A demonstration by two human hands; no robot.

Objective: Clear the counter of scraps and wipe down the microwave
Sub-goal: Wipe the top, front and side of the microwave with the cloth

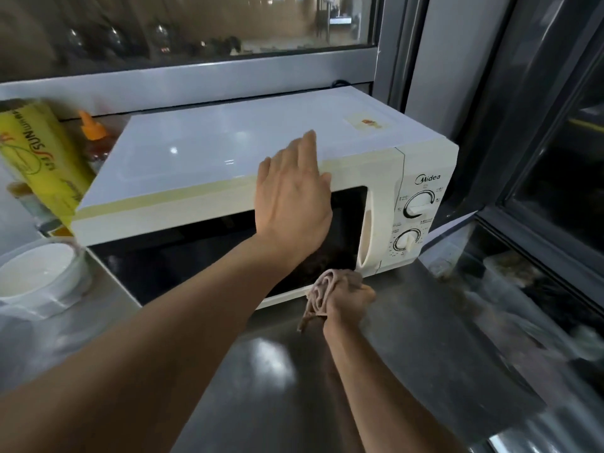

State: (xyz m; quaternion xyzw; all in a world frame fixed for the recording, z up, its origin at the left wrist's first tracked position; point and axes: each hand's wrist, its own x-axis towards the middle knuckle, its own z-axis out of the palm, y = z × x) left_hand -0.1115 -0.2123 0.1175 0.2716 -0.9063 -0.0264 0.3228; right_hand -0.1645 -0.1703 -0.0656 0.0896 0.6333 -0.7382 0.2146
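A cream-white microwave (261, 152) is seen across the middle of the frame, set on a steel counter (408, 354) below a window, its door shut and its two dials (418, 206) at the right end of its front. The left hand (291, 197) is laid flat and open, palm down, over the top front edge of the microwave near the centre of the frame, the fingers spread onto the white top and the heel of the hand hanging over the dark door glass. The right hand (349, 297) is found just below it, at the lower right corner of the door beside the handle, closed into a fist around a bunched pinkish-brown cloth (318, 294); the cloth is pressed against the bottom edge of the door, and a loose tail of it hangs down toward the counter. At the left edge of the frame a white bowl (39, 273) is seen beside the microwave, and above it a yellow printed box (39, 152) leans at a tilt, with an orange-capped bottle (93, 129) behind it. The counter in the lower part of the frame is shiny and blurred at the right
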